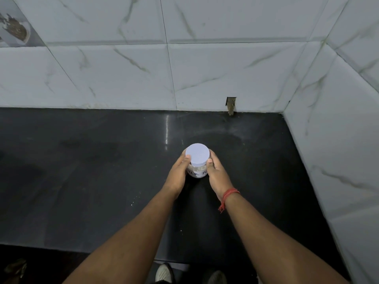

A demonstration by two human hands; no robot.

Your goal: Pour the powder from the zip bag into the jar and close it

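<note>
A small clear jar (pixel 196 172) with white powder inside and a handwritten label stands upright on the black counter (pixel 102 171). A pale blue lid (pixel 197 154) sits on top of it. My left hand (pixel 178 173) grips the jar's left side with the thumb against the lid's rim. My right hand (pixel 217 171) grips the right side, its thumb also at the rim. A red thread is tied round my right wrist. No zip bag is in view.
White marble-look tiled walls (pixel 184 68) close off the back and the right side of the counter. A small notch (pixel 231 105) is cut in the back wall's base. Shoes (pixel 164 273) show below the counter's front edge. A few white specks lie on the counter.
</note>
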